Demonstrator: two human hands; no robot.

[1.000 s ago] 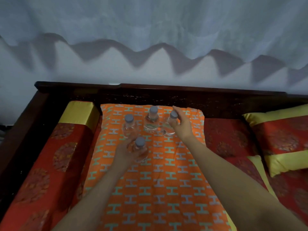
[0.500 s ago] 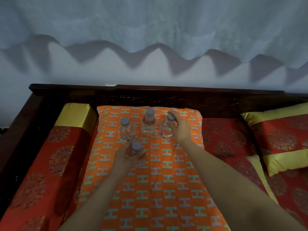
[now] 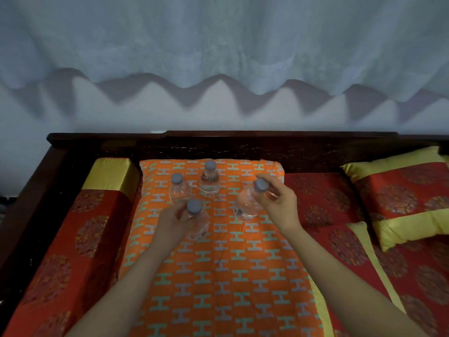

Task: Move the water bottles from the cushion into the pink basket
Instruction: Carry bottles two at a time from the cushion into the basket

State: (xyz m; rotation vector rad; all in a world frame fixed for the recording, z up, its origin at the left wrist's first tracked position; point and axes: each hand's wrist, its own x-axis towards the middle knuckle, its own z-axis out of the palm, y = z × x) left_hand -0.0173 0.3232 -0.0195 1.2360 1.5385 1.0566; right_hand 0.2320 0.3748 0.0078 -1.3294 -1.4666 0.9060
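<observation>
Four bottles are over the orange cushion. The left hand curls its fingers round the upright near bottle below its cap. The right hand pinches the neck of the tilted bottle, its base leaning toward the left fingers. Just beyond the left fingers, untouched, stand the third bottle and fourth bottle.
</observation>
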